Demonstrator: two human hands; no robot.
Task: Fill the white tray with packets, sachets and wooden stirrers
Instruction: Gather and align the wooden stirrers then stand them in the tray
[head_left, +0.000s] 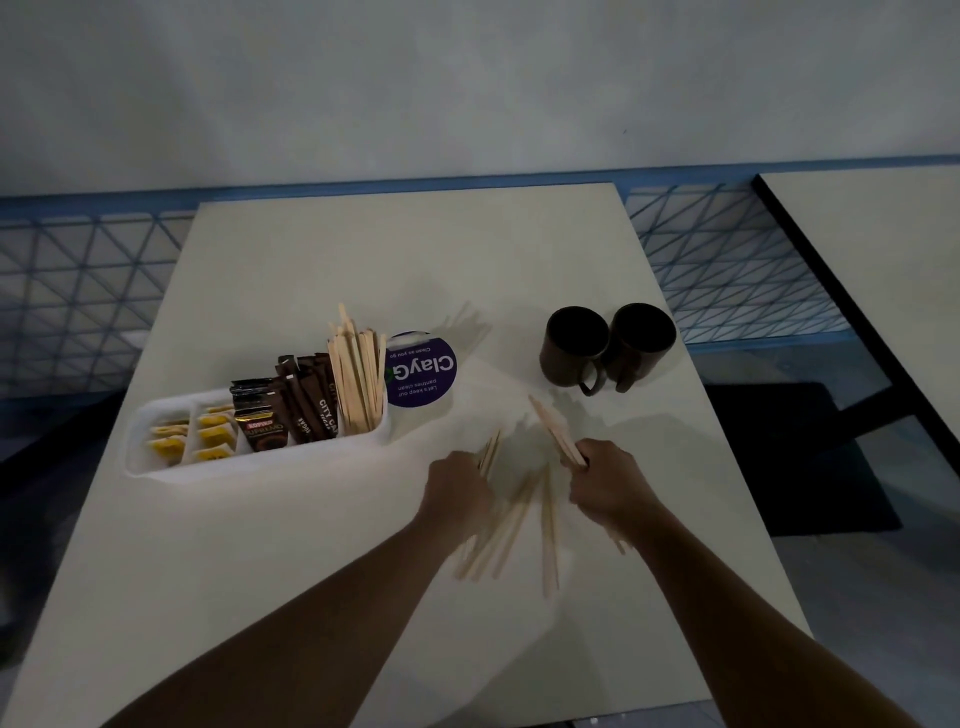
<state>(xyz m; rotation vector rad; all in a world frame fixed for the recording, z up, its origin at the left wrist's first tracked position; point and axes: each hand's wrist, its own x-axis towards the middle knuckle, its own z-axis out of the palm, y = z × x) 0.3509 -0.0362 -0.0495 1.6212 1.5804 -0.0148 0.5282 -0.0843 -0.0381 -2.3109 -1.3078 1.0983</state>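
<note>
The white tray (156, 465) lies on the left of the table. It holds yellow sachets (208, 434), dark coffee packets (283, 410) and upright wooden stirrers (356, 374) at its right end. Right of the tray, my left hand (457, 491) holds a few stirrers whose tips (489, 449) stick out above it. My right hand (610, 480) grips a bundle of stirrers (553, 428) pointing up and to the left. Between my hands, more loose stirrers (519, 525) lie scattered on the table.
Two dark mugs (605, 351) stand at the right side of the table. A round purple sign (423, 374) stands just behind the tray's right end. A second table (883, 249) is at the far right, across a gap.
</note>
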